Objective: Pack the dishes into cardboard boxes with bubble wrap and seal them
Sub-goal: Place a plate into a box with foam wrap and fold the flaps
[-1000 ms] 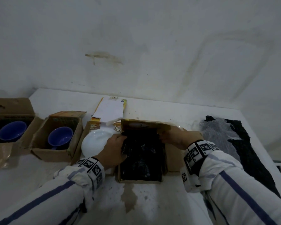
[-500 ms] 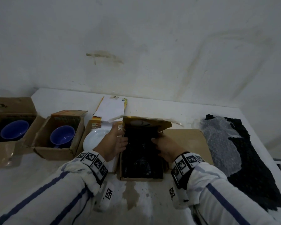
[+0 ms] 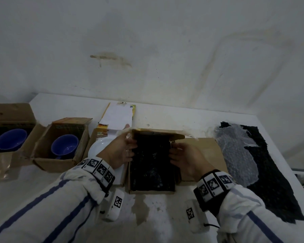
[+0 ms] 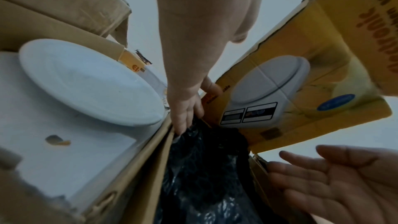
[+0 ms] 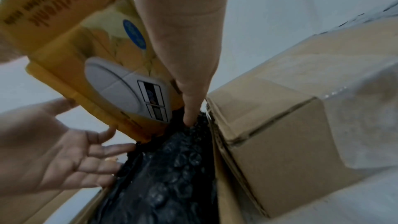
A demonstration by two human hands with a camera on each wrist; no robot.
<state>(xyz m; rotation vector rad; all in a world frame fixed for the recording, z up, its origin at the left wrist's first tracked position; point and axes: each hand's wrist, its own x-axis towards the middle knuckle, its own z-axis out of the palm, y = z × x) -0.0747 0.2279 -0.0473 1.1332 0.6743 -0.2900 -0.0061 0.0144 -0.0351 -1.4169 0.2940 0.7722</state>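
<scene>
An open cardboard box (image 3: 151, 191) in the middle of the table is lined with black bubble wrap (image 3: 152, 169). Its yellow flap (image 3: 158, 133), printed with a kitchen scale (image 4: 269, 94), stands up at the far end. My left hand (image 3: 125, 149) is at the box's left wall, its straight fingers (image 4: 185, 118) pressing the wrap down along the edge. My right hand (image 3: 179, 155) is at the right wall, one finger (image 5: 189, 106) pushed into the wrap (image 5: 172, 168). No dish shows inside the wrap. A white plate (image 3: 98, 149) lies in the box to the left.
Two open boxes at the left each hold a blue bowl (image 3: 64, 147) (image 3: 11, 140). A closed brown box (image 3: 200, 155) touches the middle box's right side. Clear bubble wrap (image 3: 235, 155) on a black sheet (image 3: 270, 172) lies at the right. The wall is close behind.
My right hand came back from the box's far right corner to its right wall, uncovering the closed brown box. My left hand shifted up from inside the wrap to the left edge.
</scene>
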